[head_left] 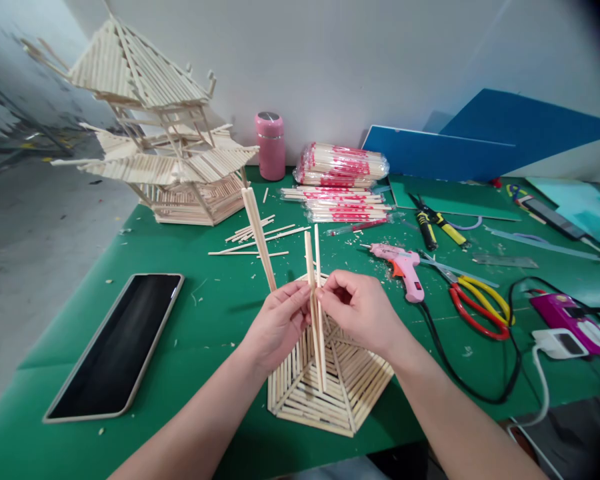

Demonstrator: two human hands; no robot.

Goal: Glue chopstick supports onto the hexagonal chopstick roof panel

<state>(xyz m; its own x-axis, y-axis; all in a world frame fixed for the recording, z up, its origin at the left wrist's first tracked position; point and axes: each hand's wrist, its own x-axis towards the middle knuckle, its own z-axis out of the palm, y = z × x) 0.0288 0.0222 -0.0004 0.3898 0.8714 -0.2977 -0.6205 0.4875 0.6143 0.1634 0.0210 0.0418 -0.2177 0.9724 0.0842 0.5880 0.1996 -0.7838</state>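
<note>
Slatted base (367,383) lies nr bench's (205,320) near edge; slats look done. Just above, L hand (283,320) pinches stick bundle (309,257), R hand (357,307) a thin stick (317,250) alongside; can't tell if glued. One post (260,233) up at base's L side, foot hidden; near corners bare, so prob. early. Glue gun (403,267) lies R of base. Model (195,167) w/ roofs: bench's far L corner; stick packs (340,167): far edge.

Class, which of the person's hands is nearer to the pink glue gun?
Right. The right hand is left of the pink glue gun and slightly nearer the person; the left hand is farther left, beyond the right hand.
</note>
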